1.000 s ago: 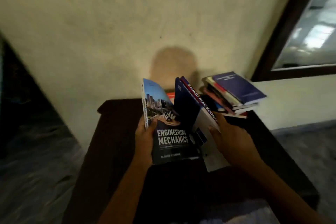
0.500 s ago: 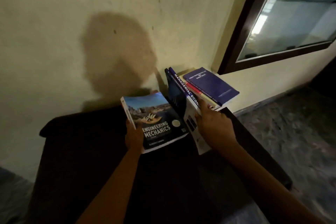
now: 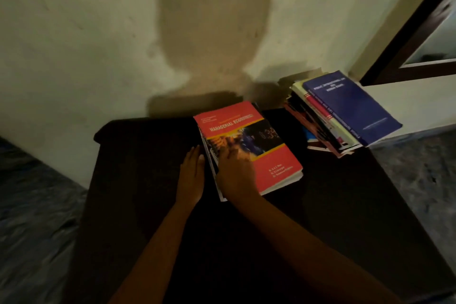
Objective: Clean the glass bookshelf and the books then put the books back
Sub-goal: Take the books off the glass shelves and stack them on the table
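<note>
Heavy, stiff red book (image 3: 271,163): lift at the spine. Left hand (image 3: 191,175) flat beside it, right hand (image 3: 234,175) atop; each grip seemingly empty.

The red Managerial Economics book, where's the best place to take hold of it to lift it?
Likely by the thick page edge on its right side, coming in from the right. The red Managerial Economics book lies flat on another book that juts out at its left, where the left hand and right hand rest.
</note>
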{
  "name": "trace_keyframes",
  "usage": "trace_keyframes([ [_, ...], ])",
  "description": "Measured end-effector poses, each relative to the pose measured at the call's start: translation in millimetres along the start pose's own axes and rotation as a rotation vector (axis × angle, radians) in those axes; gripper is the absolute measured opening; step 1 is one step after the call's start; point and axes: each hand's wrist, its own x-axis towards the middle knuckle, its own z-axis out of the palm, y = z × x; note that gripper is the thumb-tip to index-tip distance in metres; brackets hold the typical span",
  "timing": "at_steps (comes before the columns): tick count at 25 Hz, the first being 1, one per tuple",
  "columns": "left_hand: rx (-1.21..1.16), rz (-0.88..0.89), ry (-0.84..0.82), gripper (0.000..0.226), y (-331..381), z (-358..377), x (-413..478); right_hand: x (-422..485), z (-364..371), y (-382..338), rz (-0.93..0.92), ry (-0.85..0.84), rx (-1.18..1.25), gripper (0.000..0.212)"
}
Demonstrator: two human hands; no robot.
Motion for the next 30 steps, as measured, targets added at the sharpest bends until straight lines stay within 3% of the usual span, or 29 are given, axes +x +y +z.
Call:
trace_keyframes([
  [3, 0.530, 0.180, 0.071, 0.067, -25, -21, -37, 7, 11, -4, -0.009, -0.028, -0.098, 0.042],
  [6, 0.859, 0.306, 0.007, 0.072, -61, -28, -62, 6, 7, -8, -0.012, -0.078, -0.159, 0.049],
  [11, 0.924, 0.290, 0.016, 0.059, -55, -26, -61, -31, 12, 49, -0.286, -0.265, -0.179, 0.090],
  [14, 0.936, 0.275, -0.014, 0.058, -55, -27, -62, -33, 25, 83, -0.466, -0.175, -0.278, 0.085],
  [19, 0.946, 0.278, -0.014, 0.057, -53, -28, -61, -32, 48, 56, -0.320, -0.123, -0.250, 0.063],
  [26, 0.907, 0.291, -0.036, 0.054, -53, -30, -61, -35, 48, 46, -0.297, -0.099, -0.185, 0.070],
  [28, 0.873, 0.316, -0.061, 0.057, -56, -33, -62, -41, 37, 40, -0.303, -0.115, -0.106, 0.073],
  [30, 0.800, 0.364, -0.112, 0.065, -55, -37, -76, -62, 27, 36, -0.273, -0.069, 0.068, 0.057],
])
